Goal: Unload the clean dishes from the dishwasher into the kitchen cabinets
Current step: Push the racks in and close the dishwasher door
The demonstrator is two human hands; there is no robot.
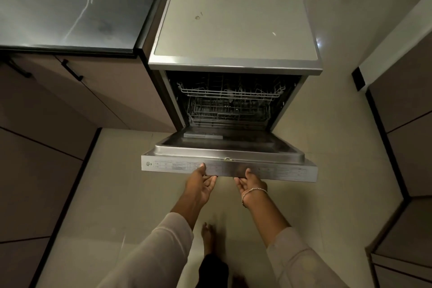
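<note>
We stand on a pale tiled floor (339, 147), which lies open on both sides of the dishwasher (236, 23). The steel table (70, 7) and brown cabinets (105, 91) sit close on its left, and more cabinets stand well apart on the right. Its door (280, 170) is open, with the inner face turned up and the front edge toward us. The upper rack (229, 92) and lower rack (226, 114) sit inside the tub, too dim to tell what they hold. Both our arms reach forward, sleeves pushed back. The left hand (201, 184) and right hand (249, 186), side by side, each have a grip on the door's front edge, thumb on the face and fingers curled under. A bracelet (254, 190) circles the right wrist.
</note>
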